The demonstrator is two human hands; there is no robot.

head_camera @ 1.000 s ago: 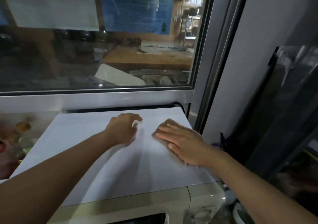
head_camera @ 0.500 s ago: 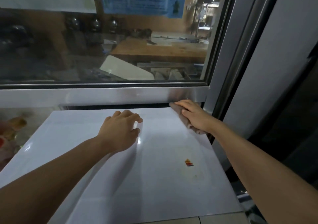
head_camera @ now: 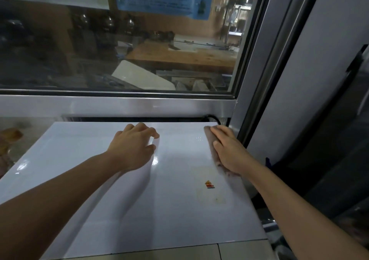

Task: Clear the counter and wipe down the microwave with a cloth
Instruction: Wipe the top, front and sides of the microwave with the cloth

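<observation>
Head view, item by item.

Glossy white flat-topped microwave [head_camera: 179,209]: its top panel is filling the lower middle of the view, with its back edge lying just beyond both sets of fingertips and below a brushed-metal window sill [head_camera: 119,105].

Left hand [head_camera: 132,146]: it is resting palm down on the microwave top near the back edge. The fingers [head_camera: 139,128] are bending at the knuckles, loosely curled and slightly apart, with the tips touching the panel; they are gripping nothing.

Right hand [head_camera: 229,149]: it is pressing flat on a greyish-brown folded wiping cloth [head_camera: 212,149] at the back right corner of the microwave top. The fingers [head_camera: 221,133] are lying straight and pressed together, pointing toward the sill. The cloth is showing as a narrow strip along the thumb side of the hand and past the fingertips, with the rest hidden under the palm.

Small red-and-orange sticker [head_camera: 209,184]: it is sitting on the panel on the wrist side of the right hand, just beside the cloth's near end and apart from it.

Thin black cable [head_camera: 214,118]: it is curving behind the microwave, just beyond the right fingertips.

Large glass window pane [head_camera: 119,50]: it is standing above the sill, well beyond both hands.
</observation>
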